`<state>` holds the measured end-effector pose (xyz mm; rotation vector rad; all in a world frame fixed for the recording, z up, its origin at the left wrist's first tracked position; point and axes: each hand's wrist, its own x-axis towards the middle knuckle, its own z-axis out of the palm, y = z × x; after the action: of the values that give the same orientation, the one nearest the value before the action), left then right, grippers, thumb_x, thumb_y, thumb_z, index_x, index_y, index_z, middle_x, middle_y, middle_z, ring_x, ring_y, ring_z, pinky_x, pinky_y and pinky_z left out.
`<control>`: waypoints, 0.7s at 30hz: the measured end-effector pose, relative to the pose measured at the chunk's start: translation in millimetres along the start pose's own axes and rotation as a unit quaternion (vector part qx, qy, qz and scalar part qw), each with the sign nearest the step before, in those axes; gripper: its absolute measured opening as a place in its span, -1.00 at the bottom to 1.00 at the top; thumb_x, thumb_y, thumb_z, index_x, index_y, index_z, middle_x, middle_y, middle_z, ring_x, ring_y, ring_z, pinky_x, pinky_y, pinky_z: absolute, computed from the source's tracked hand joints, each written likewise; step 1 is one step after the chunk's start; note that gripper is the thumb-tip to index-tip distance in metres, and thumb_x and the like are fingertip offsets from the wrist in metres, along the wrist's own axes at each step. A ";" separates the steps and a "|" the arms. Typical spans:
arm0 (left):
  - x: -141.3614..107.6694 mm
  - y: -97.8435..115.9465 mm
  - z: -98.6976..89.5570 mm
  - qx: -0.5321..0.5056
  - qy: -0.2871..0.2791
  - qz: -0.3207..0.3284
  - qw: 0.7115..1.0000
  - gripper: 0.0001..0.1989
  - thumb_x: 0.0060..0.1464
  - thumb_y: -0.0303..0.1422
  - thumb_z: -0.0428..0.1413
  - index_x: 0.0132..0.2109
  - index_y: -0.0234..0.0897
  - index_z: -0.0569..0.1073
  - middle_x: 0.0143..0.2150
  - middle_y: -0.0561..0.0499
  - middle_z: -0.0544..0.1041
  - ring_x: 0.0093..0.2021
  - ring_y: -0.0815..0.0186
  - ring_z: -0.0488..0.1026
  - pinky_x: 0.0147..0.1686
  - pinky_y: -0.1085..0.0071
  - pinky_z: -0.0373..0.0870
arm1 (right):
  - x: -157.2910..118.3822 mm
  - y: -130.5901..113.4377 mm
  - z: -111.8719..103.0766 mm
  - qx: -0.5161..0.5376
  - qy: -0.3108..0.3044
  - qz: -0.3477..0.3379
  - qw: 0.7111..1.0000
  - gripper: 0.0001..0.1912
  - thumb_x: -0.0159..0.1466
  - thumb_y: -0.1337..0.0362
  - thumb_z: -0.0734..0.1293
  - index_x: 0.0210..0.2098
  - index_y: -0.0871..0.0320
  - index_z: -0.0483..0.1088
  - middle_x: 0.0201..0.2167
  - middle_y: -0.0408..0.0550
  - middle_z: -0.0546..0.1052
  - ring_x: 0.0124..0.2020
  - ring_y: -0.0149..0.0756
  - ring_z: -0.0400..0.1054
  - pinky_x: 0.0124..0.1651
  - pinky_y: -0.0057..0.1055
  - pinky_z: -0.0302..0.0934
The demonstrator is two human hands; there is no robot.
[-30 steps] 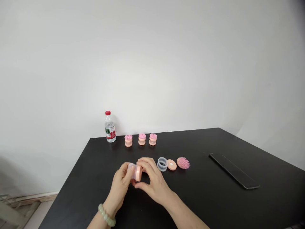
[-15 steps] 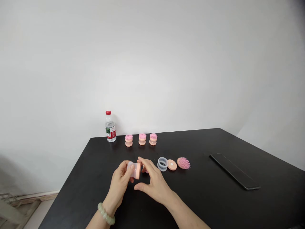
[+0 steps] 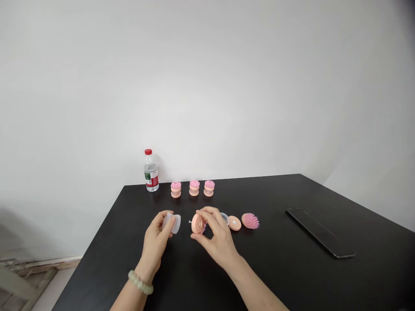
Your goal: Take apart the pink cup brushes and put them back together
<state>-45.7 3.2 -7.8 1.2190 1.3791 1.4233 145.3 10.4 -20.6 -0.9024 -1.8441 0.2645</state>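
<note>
Peach massage brush has just parted from its clear plastic cup. The right hand curls its fingers narrowly around the brush above the black table; the left hand pinches the cup just left of it, with three assembled brushes behind.

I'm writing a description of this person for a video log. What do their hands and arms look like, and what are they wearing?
The left hand and right hand are bare, with no gloves or rings showing. The left wrist wears a bracelet of round, pale green beads. The right wrist has nothing on it. The forearms are bare, with no sleeves in view.
</note>
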 end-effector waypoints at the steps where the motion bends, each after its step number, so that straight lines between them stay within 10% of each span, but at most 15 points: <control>1: 1.4 -0.1 -2.2 0.018 0.012 0.010 1.000 -0.65 0.01 -0.10 0.29 -0.11 -0.17 0.57 -0.33 0.05 0.44 -0.32 0.24 0.40 -0.31 0.39 0.33 | 0.3 0.3 0.1 -0.014 -0.017 -0.018 1.000 -0.39 0.14 0.45 0.50 0.14 0.04 0.32 -0.04 0.04 0.43 -0.06 -0.06 0.37 -0.03 -0.11 0.38; 9: 8.9 -5.9 -10.1 0.118 0.075 0.073 0.987 -0.60 -0.23 -0.44 0.35 -0.16 -0.17 0.49 -0.22 0.00 0.50 -0.17 0.10 0.46 -0.16 0.29 0.32 | -2.1 -2.3 21.6 -0.213 -0.169 -0.083 0.959 -0.29 0.04 0.27 0.62 0.15 0.16 0.43 -0.13 0.12 0.54 -0.08 0.09 0.34 0.15 0.27 0.21; 21: 12.7 -20.6 -11.4 0.243 0.006 0.063 0.968 -0.61 -0.12 -0.48 0.11 -0.06 -0.25 0.40 -0.08 -0.11 0.51 0.03 0.00 0.46 0.03 0.10 0.36 | 4.1 20.5 37.7 -0.288 -0.199 -0.121 0.929 -0.40 0.22 0.04 0.49 0.11 0.30 0.46 -0.20 0.13 0.60 0.17 0.14 0.30 0.38 0.41 -0.20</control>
<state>-61.3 14.8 -26.3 1.6331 1.7492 1.2111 121.4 35.6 -46.2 -1.0475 -2.4519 -0.2909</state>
